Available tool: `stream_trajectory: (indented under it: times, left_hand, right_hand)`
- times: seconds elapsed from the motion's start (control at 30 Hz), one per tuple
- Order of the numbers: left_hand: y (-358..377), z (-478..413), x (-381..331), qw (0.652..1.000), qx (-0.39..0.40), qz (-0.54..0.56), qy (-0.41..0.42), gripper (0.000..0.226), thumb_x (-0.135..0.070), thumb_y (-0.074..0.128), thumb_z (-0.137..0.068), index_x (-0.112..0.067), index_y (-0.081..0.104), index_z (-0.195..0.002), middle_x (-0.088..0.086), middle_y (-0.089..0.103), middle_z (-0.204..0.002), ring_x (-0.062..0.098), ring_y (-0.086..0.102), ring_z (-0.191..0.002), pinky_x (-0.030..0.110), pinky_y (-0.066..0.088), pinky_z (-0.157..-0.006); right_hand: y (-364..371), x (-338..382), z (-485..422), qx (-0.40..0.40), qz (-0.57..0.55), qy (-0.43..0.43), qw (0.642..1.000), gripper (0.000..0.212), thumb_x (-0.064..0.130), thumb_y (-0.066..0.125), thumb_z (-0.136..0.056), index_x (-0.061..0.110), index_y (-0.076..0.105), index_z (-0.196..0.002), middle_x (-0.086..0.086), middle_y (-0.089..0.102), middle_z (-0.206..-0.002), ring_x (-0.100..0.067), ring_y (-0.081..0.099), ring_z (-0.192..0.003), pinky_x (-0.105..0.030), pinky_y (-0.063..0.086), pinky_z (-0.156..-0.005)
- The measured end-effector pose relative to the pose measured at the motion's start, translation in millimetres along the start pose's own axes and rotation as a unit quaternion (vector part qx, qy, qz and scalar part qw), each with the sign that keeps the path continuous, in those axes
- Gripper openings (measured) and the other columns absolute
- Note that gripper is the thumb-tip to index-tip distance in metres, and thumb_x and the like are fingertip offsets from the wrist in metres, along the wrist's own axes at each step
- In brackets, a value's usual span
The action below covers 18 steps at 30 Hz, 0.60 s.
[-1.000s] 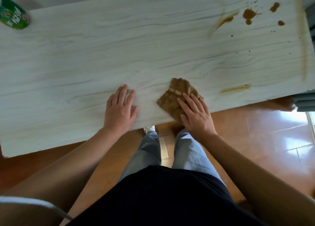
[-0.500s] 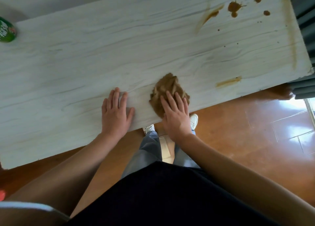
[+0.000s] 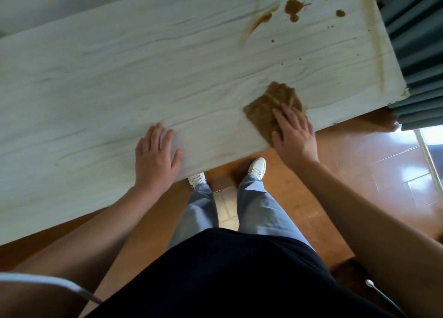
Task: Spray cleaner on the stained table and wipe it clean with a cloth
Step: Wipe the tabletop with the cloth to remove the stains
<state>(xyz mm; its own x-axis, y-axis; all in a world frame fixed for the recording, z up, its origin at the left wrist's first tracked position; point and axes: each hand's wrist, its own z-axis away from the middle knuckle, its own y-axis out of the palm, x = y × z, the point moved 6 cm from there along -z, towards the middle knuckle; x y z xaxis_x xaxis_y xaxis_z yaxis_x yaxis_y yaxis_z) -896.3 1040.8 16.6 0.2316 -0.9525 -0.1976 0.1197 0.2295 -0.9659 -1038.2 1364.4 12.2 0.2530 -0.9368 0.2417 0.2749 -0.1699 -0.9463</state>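
A pale wood-grain table (image 3: 119,82) fills the upper view. Brown stains (image 3: 293,7) dot its far right corner, with a smear (image 3: 256,25) beside them and a long streak (image 3: 377,41) along the right edge. A brown, soiled cloth (image 3: 268,106) lies flat near the front edge on the right. My right hand (image 3: 293,133) presses on the cloth with straight fingers. My left hand (image 3: 155,157) rests flat on the bare tabletop at the front edge, left of the cloth. No spray bottle is in view.
Grey-blue curtains (image 3: 417,53) hang just past the table's right end. Brown floor tiles (image 3: 359,173) lie below the front edge, where my legs and white shoes (image 3: 257,165) stand.
My right hand has slid the cloth to the right along the front edge, over the spot where a short brown streak lay. The view shifted right and the green bottle left the frame.
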Motion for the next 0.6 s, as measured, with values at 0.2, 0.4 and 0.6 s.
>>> stream_trajectory:
  times: [0.2,0.4,0.6]
  left_hand:
    - [13.8,-37.6,-88.9,0.998,-0.019,0.027,0.054,0.057,-0.041,0.044,-0.101,-0.008,0.049,-0.147,0.020,0.038,-0.161,0.042,0.035,-0.148,0.058,0.034,-0.115]
    - [40.0,-52.7,-138.5,1.000,0.001,0.018,0.010,0.060,-0.046,0.043,-0.101,-0.011,0.046,-0.149,0.021,0.033,-0.163,0.043,0.030,-0.150,0.060,0.028,-0.120]
    - [47.4,-50.8,-144.3,1.000,-0.004,0.000,-0.016,0.063,-0.047,0.041,-0.100,-0.009,0.044,-0.149,0.022,0.030,-0.164,0.044,0.027,-0.152,0.062,0.024,-0.121]
  right_hand:
    - [-22.7,-69.4,-21.3,-0.014,-0.013,0.098,0.995,0.060,0.028,0.048,-0.094,0.024,0.036,-0.153,-0.002,0.030,-0.162,-0.029,0.023,-0.148,-0.051,0.020,-0.121]
    - [-3.8,-12.9,-2.1,-0.031,-0.036,0.013,0.999,0.063,0.014,0.053,-0.083,0.016,0.049,-0.146,-0.008,0.039,-0.158,-0.036,0.031,-0.145,-0.055,0.018,-0.121]
    - [0.2,-21.6,11.0,0.025,0.011,-0.182,0.983,0.060,0.025,0.055,-0.092,0.023,0.042,-0.151,0.000,0.036,-0.160,-0.025,0.029,-0.147,-0.046,0.022,-0.121]
